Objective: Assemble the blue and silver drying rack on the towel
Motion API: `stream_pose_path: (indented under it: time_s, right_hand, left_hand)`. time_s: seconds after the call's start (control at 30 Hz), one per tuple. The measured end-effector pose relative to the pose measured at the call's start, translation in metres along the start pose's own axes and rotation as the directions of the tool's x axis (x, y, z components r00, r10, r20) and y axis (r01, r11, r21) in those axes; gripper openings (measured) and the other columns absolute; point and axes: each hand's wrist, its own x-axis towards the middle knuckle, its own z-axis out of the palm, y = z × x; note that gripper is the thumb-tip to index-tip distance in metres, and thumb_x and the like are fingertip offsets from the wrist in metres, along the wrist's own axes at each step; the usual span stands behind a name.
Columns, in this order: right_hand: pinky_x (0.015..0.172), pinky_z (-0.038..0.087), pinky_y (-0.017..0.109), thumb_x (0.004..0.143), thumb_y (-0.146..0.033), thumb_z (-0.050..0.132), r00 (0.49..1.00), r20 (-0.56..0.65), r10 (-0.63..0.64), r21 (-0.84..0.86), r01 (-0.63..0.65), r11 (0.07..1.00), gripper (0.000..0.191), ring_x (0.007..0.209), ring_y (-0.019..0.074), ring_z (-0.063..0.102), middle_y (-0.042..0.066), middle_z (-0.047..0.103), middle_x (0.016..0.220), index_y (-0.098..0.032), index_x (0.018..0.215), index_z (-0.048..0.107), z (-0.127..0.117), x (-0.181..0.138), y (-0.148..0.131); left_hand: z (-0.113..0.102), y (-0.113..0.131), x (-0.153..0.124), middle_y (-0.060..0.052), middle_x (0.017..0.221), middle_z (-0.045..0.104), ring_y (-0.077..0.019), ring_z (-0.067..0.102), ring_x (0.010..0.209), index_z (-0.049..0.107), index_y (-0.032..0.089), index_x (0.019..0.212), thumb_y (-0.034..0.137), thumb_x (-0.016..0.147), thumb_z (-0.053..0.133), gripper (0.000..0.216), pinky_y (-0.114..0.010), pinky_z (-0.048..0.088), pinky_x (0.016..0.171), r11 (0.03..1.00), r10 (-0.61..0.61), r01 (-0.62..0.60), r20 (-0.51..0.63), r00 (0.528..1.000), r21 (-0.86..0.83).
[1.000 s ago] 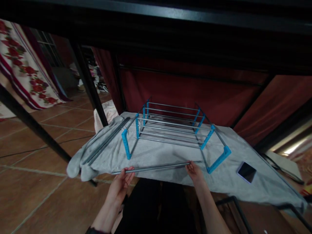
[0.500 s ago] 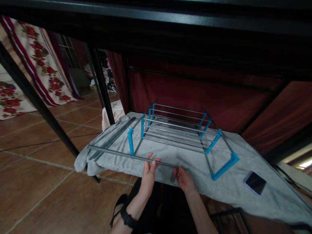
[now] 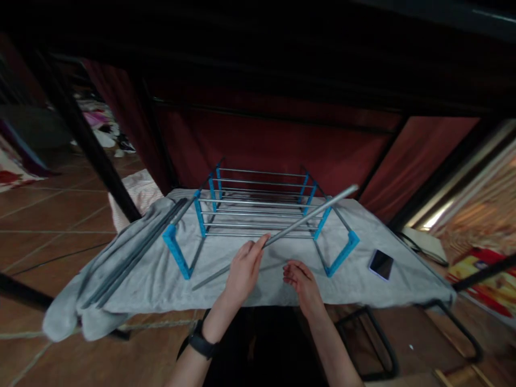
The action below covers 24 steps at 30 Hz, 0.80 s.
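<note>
My left hand (image 3: 244, 267) is closed around a long grey metal tube (image 3: 300, 221), which slants from near the table's front edge up to the right, its far end raised over the rack. My right hand (image 3: 300, 280) hovers to the right, off the tube, fingers loosely bent with nothing in them. Beyond both hands stands a partly built rack (image 3: 258, 215) of thin metal bars between blue plastic brackets (image 3: 176, 251). On the left side, more grey tubes (image 3: 137, 252) lie side by side on the grey cloth (image 3: 217, 293).
A phone (image 3: 381, 265) lies on the cloth at the right. A black-framed chair (image 3: 423, 338) stands at the lower right. Dark metal posts (image 3: 86, 134) and a beam frame the table, with a red curtain (image 3: 274, 142) behind it.
The tube has swung from lying low across the front to slanting up to the right, in my left hand. My right hand has let go of its end. My view has turned right.
</note>
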Motion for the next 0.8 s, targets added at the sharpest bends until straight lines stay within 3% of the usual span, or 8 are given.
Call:
stream_pose_path:
  time_s: [0.13,0.3,0.5,0.63,0.8]
  right_hand:
    - [0.071,0.055,0.032,0.068,-0.033,0.082,0.998,-0.043,-0.040,0.007,0.040,0.999,0.030,0.076,0.0189,0.069,0.006,0.076,0.088,-0.020,0.094,0.072,-0.012,0.002,-0.014]
    - [0.082,0.057,0.035,0.070,-0.023,0.080,0.998,-0.053,0.035,0.109,-0.030,0.994,0.038,0.093,0.0210,0.071,0.005,0.077,0.103,-0.023,0.106,0.069,-0.030,0.007,-0.006]
    - [0.084,0.058,0.038,0.077,-0.020,0.076,0.995,-0.035,0.095,0.234,-0.085,0.969,0.018,0.087,0.0201,0.073,0.003,0.077,0.090,-0.024,0.092,0.066,-0.043,0.023,0.020]
    - [0.083,0.058,0.038,0.076,-0.017,0.076,0.992,-0.054,0.116,0.252,-0.098,0.963,0.015,0.080,0.0199,0.073,0.002,0.075,0.079,-0.023,0.083,0.064,-0.052,0.036,0.025]
    - [0.086,0.059,0.036,0.078,-0.017,0.072,0.991,-0.013,0.130,0.314,-0.119,0.942,0.012,0.086,0.0185,0.072,0.003,0.076,0.086,-0.022,0.087,0.067,-0.064,0.050,0.027]
  left_hand:
    - [0.027,-0.036,-0.010,-0.009,0.099,0.063,-0.0232,0.059,0.095,0.051,0.031,0.145,0.028,0.100,0.037,0.047,-0.036,0.047,0.090,0.959,-0.013,-0.034,0.163,0.986,0.280]
    - [0.049,-0.070,-0.028,-0.009,0.099,0.063,-0.0236,0.060,0.095,0.053,0.029,0.143,0.019,0.096,0.038,0.050,-0.035,0.045,0.090,0.902,-0.057,-0.068,0.272,0.961,0.426]
    - [0.061,-0.082,-0.044,-0.012,0.104,0.065,-0.0243,0.059,0.095,0.057,0.025,0.139,0.015,0.094,0.037,0.050,-0.037,0.043,0.094,0.853,-0.143,-0.074,0.370,0.918,0.516]
    - [0.066,-0.085,-0.048,-0.014,0.108,0.065,-0.0259,0.059,0.098,0.059,0.023,0.136,0.014,0.092,0.038,0.050,-0.039,0.043,0.096,0.830,-0.170,-0.073,0.375,0.911,0.553]
    - [0.073,-0.089,-0.050,-0.016,0.107,0.065,-0.0273,0.060,0.097,0.062,0.022,0.132,0.009,0.089,0.037,0.051,-0.041,0.043,0.095,0.839,-0.186,-0.042,0.358,0.915,0.543]
